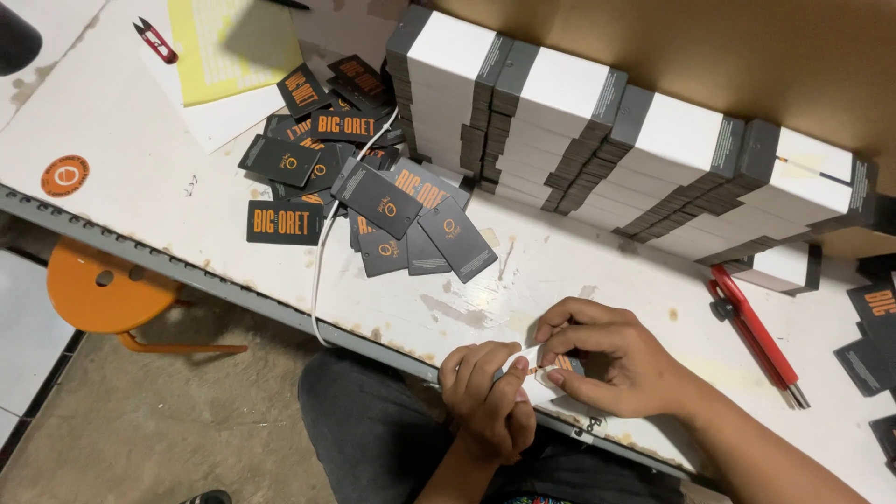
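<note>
In the head view, both hands meet at the near edge of the white table [140, 177], at about 6 o'clock in the frame. The left hand [487, 397] has its fingers curled in, thumb and forefinger pinching one end of a small white tag [539, 366] that bears a little orange marking. The right hand [607, 359] comes in from 4 o'clock, its fingers bent over the tag's other end and pressing it between thumb and fingertips, so the tag is gripped by both hands just above the table edge. At 11 o'clock from the hands lies a loose heap of dark tags [373, 177] with orange print, spread over the table top, and a thin white cord [320, 261] runs from that heap down over the table's edge. At 12 to 2 o'clock a long row of stacked white-and-grey cards [616, 159] leans along the back against a brown board [728, 56]. At 3 o'clock, well apart from the right hand, a red-handled tool [754, 331] rests on the table, with a few more dark tags [873, 327] at the far right edge. A small red snipper [155, 39] lies at 10 o'clock near a yellow sheet [219, 47]. Below the table at 9 o'clock stands an orange stool [103, 285].
</note>
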